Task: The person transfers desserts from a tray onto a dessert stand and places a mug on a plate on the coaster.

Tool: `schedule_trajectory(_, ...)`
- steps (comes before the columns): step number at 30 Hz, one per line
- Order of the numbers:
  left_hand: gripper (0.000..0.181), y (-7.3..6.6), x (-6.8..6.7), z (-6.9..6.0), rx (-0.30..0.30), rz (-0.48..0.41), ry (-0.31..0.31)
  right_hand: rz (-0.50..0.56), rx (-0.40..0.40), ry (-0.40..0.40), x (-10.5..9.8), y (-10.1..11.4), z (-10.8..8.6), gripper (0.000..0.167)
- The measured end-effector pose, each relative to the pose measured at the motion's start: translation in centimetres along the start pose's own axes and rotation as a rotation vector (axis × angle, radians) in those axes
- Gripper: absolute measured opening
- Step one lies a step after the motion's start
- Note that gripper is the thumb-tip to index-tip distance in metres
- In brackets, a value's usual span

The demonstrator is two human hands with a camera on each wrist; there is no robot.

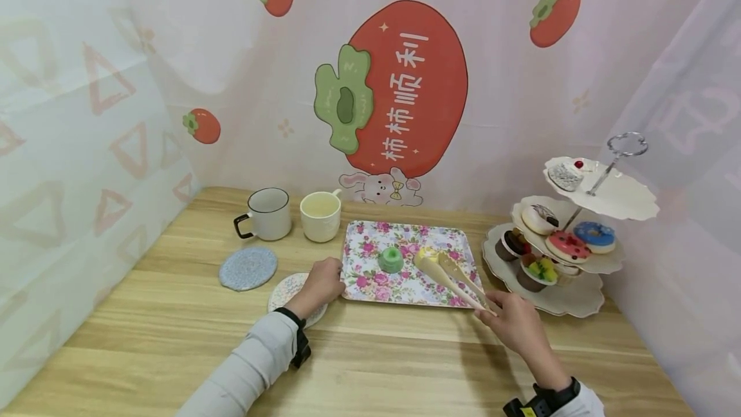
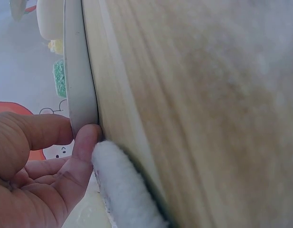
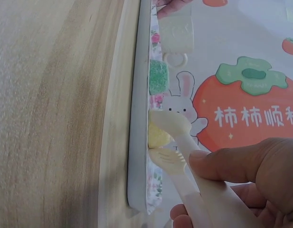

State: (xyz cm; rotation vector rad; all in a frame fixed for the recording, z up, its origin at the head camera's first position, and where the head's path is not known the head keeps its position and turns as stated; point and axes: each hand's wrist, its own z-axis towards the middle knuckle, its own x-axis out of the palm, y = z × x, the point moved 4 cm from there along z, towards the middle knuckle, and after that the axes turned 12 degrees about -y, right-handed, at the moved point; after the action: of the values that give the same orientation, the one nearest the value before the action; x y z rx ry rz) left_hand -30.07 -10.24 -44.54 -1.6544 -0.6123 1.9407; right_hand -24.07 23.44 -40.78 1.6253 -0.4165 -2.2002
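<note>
My right hand grips a pair of cream tongs. Their tips stand on either side of a small yellow sweet, which sits on a flower-patterned tray. Left of it on the tray is a green sweet with a sugary-looking surface. At the tray's left edge, my left hand pinches the rim between thumb and finger, as the left wrist view shows. Beneath that hand lies a speckled white round coaster, partly hidden.
A white mug and a cream cup stand at the back left, with a blue-grey coaster in front. A tiered stand bearing donuts and cupcakes rises close to the tray's right side.
</note>
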Motion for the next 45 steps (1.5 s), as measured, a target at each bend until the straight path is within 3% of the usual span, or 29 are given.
schedule_trajectory(11,0.036,0.0,0.0,-0.1,0.006,-0.006,-0.001,0.011,-0.015,-0.035,-0.3,-0.1,-0.1,0.041)
schedule_trajectory(23,0.034,0.1,0.2,0.0,0.018,-0.004,-0.005,0.019,-0.079,-0.123,-3.9,0.8,-0.3,0.037)
schedule_trajectory(26,0.034,0.3,0.3,0.0,0.020,-0.010,-0.009,0.019,-0.081,-0.113,-4.5,1.0,-0.4,0.038)
schedule_trajectory(33,0.032,0.1,0.2,0.1,0.020,-0.005,-0.004,0.025,-0.009,-0.010,-3.4,0.3,-0.6,0.041)
schedule_trajectory(45,0.032,0.0,0.0,-0.1,0.022,-0.006,-0.005,0.051,-0.073,-0.037,-2.6,2.1,-0.1,0.041)
